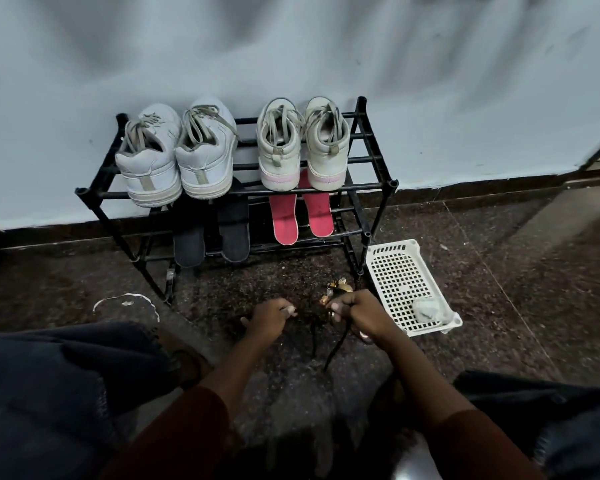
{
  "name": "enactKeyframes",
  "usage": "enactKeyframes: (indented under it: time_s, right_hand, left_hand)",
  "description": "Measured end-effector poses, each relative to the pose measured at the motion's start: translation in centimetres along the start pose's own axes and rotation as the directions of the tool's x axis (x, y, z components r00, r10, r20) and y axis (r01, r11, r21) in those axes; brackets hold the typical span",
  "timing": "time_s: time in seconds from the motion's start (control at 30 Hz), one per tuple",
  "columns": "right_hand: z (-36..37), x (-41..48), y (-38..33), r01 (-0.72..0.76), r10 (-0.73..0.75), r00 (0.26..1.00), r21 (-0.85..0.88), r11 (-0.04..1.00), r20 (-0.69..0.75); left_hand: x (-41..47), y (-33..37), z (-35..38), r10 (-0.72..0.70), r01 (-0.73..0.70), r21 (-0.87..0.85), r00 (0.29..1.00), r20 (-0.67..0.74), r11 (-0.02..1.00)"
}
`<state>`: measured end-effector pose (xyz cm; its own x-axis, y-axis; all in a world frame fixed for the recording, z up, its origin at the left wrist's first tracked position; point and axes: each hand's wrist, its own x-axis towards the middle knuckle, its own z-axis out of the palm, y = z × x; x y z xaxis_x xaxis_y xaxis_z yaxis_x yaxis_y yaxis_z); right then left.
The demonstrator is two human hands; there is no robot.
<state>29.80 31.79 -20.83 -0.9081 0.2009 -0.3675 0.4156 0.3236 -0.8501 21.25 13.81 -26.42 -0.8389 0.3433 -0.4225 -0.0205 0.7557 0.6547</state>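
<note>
I'm on the floor in front of the shoe rack [371, 140], working on a bunch of dark laces [333, 351]. My right hand [359, 315] is clenched round them, and the loose ends trail toward 6 o'clock over the speckled floor. My left hand [269, 318], at 9 o'clock from the right, has its fingers curled, but against the dark floor I cannot tell whether it pinches a strand. I judge the step to be sorting or untangling the laces, with nothing threaded yet. A small golden clutter [338, 287] lies at 12 o'clock from my right hand, and the white basket [388, 251] is at 3 o'clock. Next I need to free one lace end and draw it clear without tightening the knot.
</note>
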Motion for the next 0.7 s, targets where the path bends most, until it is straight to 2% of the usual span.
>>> enactKeyframes:
  time_s: [0.07, 0.13, 0.2, 0.23, 0.3, 0.4, 0.47, 0.53, 0.6, 0.7]
  right_hand:
    - [-0.7, 0.0, 0.2, -0.011, 0.01, 1.0, 0.023, 1.0, 0.02]
    - [-1.3, 0.1, 0.4, -0.01, 0.01, 1.0, 0.044, 0.999, 0.018]
    - [-1.2, 0.2, 0.3, -0.003, 0.001, 1.0, 0.079, 0.997, 0.022]
    - [-1.0, 0.2, 0.1, 0.003, -0.006, 1.0, 0.09, 0.996, 0.027]
    - [-0.3, 0.3, -0.6, 0.025, -0.031, 0.999, 0.131, 0.991, 0.041]
    - [0.3, 0.5, -1.3, 0.052, -0.061, 0.998, 0.224, 0.973, 0.034]
    - [0.3, 0.6, -1.4, 0.061, -0.069, 0.997, 0.244, 0.968, 0.027]
    - [0.0, 0.6, -1.2, 0.054, -0.064, 0.998, 0.256, 0.965, 0.029]
    - [-0.2, 0.7, -0.8, 0.04, -0.05, 0.998, 0.238, 0.97, 0.034]
    - [-0.5, 0.8, -0.2, 0.019, -0.023, 1.0, 0.214, 0.977, 0.02]
  left_hand:
    - [0.3, -1.4, -0.6, -0.106, 0.108, 0.045, 0.993, -0.041, 0.993]
    - [0.1, -1.9, -0.8, -0.139, 0.146, 0.106, 0.988, -0.066, 0.984]
    - [0.0, -1.4, -0.2, -0.104, 0.116, 0.183, 0.992, -0.072, 0.976]
    - [-0.4, -0.8, 0.1, -0.034, 0.042, 0.163, 0.998, -0.055, 0.986]
    - [-0.8, 0.8, 1.3, 0.14, -0.14, -0.003, 0.989, 0.035, 0.99]
    - [-0.9, 2.6, 2.6, 0.233, -0.203, -0.235, 0.967, 0.108, 0.951]
    - [-0.8, 2.6, 2.8, 0.223, -0.191, -0.255, 0.969, 0.106, 0.948]
    - [-1.2, 2.6, 2.3, 0.224, -0.203, -0.194, 0.97, 0.091, 0.96]
    - [-1.3, 2.4, 1.7, 0.154, -0.143, -0.129, 0.985, 0.077, 0.981]
    - [-0.7, 1.4, 1.0, -0.003, 0.001, -0.073, 1.0, -0.027, 0.997]
